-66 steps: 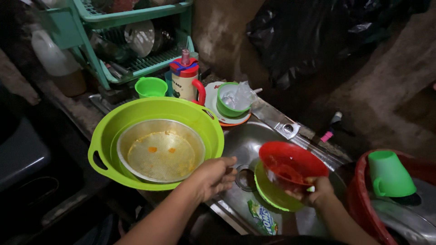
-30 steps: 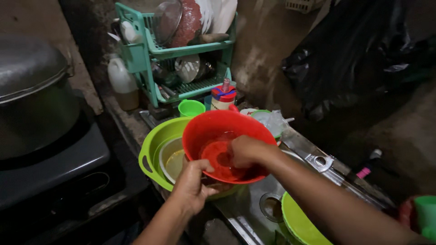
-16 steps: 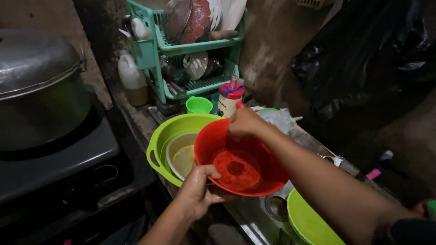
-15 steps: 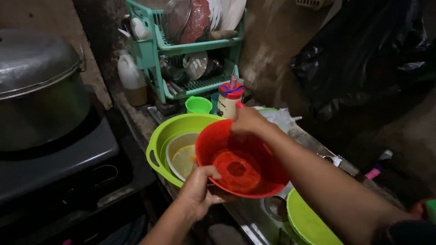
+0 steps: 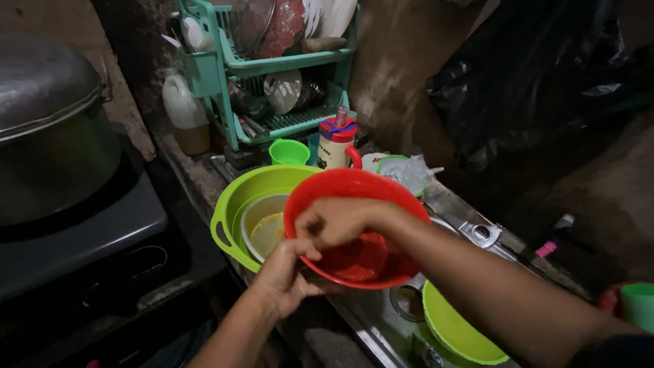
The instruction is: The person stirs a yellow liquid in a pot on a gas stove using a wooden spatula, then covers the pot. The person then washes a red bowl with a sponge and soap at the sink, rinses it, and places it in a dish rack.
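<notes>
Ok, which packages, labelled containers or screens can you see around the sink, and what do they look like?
Jug: whitish plastic, left of the teal dish rack, amber liquid at the bottom.
Bottle: cream body with printed label, red and blue lid, red handle, behind the red bowl.
Clear plastic bag: crumpled, right of the bottle.
No screens.

Table [image 5: 197, 174], dark & worn, runs along the wall. Landmark: big lime-green basin [image 5: 238, 204]. Behind it: teal dish rack [image 5: 272, 65], white jug [image 5: 182, 112], small green cup [image 5: 289, 151], red-lidded bottle [image 5: 336, 142]. Right of it: steel sink [image 5: 381, 320] w/ lime-green bowl [image 5: 456, 327].
</notes>
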